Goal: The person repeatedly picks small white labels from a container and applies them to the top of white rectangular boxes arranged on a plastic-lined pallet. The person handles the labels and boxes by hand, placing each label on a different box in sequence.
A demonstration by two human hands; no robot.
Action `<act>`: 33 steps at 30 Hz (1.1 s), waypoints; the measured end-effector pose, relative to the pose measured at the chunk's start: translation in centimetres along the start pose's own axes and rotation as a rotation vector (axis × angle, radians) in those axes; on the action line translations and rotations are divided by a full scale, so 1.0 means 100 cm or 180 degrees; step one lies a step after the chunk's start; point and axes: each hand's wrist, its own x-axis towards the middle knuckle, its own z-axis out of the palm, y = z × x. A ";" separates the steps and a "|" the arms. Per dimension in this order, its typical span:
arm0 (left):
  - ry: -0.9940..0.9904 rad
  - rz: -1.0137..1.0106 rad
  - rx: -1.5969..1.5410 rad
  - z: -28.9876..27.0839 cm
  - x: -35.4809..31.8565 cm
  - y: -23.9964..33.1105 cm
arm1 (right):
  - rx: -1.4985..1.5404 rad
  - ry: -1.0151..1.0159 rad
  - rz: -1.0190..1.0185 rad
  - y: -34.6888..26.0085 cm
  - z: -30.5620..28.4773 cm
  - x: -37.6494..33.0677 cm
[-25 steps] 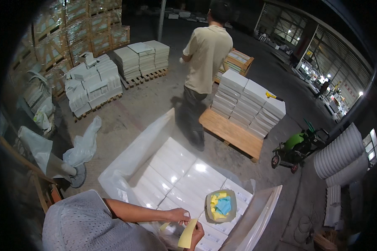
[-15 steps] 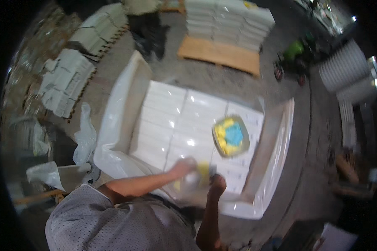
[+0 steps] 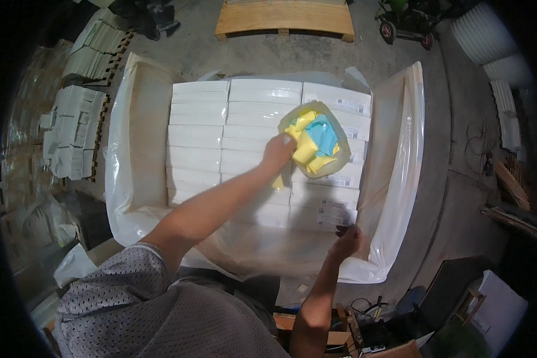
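Observation:
A stack of flat white boxes (image 3: 221, 137) lies in an open sheet of clear plastic wrap (image 3: 137, 149). On the boxes rests a clear bag (image 3: 319, 143) filled with yellow and blue paper pieces. My left hand (image 3: 278, 152) reaches across the boxes to the bag's left edge and pinches a yellow paper strip (image 3: 276, 181) that hangs below it. My right hand (image 3: 346, 238) rests on the plastic at the stack's near edge, its fingers loosely spread with nothing in them.
A wooden pallet (image 3: 283, 18) lies beyond the stack, with another person's feet (image 3: 152, 15) to its left. Pallets of white packs (image 3: 77, 119) stand at left, a green wheeled cart (image 3: 409, 21) top right. Cardboard and cables (image 3: 364, 322) lie by my feet.
The view has tilted down onto the boxes. My left hand has moved from the near edge out to the bag with the yellow strip. My right hand has settled on the plastic.

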 end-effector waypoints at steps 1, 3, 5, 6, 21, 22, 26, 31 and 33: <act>0.0013 -0.0050 0.0133 0.013 0.013 0.002 | 0.0037 -0.0166 -0.0033 -0.003 0.001 -0.004; -0.0074 -0.0186 0.0512 0.032 0.041 0.004 | 0.0133 -0.0481 -0.0262 -0.002 0.011 -0.022; -0.0172 -0.0130 0.1112 0.039 0.059 0.001 | 0.0176 -0.0437 0.0178 -0.001 0.022 -0.033; -0.0160 0.0011 0.1461 0.039 0.063 -0.001 | 0.0138 -0.0465 0.0167 0.001 0.027 -0.039; -0.2234 -0.1578 0.0303 -0.070 -0.114 -0.051 | -0.0957 -0.1034 -0.0045 0.019 0.086 -0.089; -0.2088 -0.1758 0.0060 -0.076 -0.125 -0.053 | -0.1054 -0.1099 -0.0076 0.020 0.090 -0.094; -0.1594 -0.2800 -0.0837 -0.096 -0.134 -0.071 | -0.1710 -0.1268 -0.0460 0.020 0.105 -0.109; -0.1760 -0.2896 -0.0812 -0.104 -0.128 -0.113 | -0.1767 -0.1341 -0.0887 0.031 0.118 -0.128; -0.2186 -0.2485 -0.0302 -0.103 -0.126 -0.132 | -0.1765 -0.1351 -0.0937 0.037 0.121 -0.133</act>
